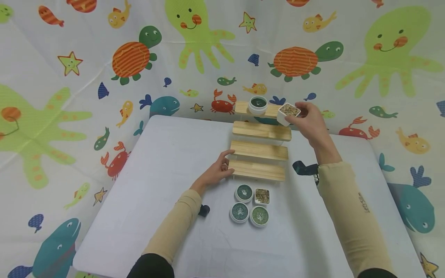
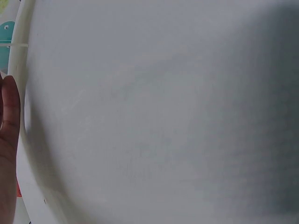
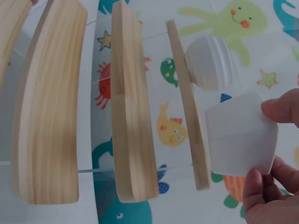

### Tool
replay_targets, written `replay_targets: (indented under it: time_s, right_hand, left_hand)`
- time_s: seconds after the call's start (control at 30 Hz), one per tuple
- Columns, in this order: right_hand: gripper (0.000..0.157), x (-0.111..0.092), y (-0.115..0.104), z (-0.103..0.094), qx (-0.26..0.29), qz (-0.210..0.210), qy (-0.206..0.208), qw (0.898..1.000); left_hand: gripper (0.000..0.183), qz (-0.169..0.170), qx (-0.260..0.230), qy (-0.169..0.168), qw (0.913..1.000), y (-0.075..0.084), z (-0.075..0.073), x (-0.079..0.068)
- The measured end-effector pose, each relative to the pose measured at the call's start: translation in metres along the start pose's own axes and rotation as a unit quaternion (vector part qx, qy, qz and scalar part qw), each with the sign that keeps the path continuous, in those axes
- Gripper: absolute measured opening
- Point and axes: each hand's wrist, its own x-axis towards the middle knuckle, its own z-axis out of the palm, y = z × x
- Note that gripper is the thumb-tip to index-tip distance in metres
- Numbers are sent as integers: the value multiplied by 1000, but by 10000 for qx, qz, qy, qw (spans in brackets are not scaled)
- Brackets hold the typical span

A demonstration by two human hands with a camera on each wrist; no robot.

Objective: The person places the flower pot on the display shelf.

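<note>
My right hand [image 1: 311,119] pinches a small square white pot [image 1: 289,111] with a speckled brown-green top, beside the right end of the top board. In the right wrist view, the thumb and fingers hold the pot [image 3: 240,135] close to the board's edge. A round white pot [image 1: 258,105] with a dark green top stands on that board [image 1: 242,108] of a four-step wooden display stand [image 1: 261,130]. Lower down, my left hand [image 1: 217,170] grips the stand's left end at the two lowest boards. Only part of this hand [image 2: 9,112] shows in the left wrist view.
In front of the stand, three round white pots [image 1: 240,212] with green tops and one square pot [image 1: 262,196] sit grouped on the white table [image 1: 167,162]. Behind the table hangs a curtain [image 1: 215,38] printed with sea animals.
</note>
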Motion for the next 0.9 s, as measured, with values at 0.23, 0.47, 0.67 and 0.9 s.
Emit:
replay_targets:
  time_s: [0.23,0.47,0.67,0.9]
  right_hand:
    - [68,3,1,0,60,-28,40,10000]
    - [68,8,0,2,178,-12,72,9998]
    - [69,12,1,3,190,74,88,9998]
    - [69,15,2,4,266,147,130,9995]
  left_hand:
    - [69,-30,123,-16,9999,1,0,0]
    - [69,-143,204,4,9997,5,0,-1]
    - [70,-150,149,12,9998,6,1,-1]
    - [69,-90,151,-47,9998,17,0,-3]
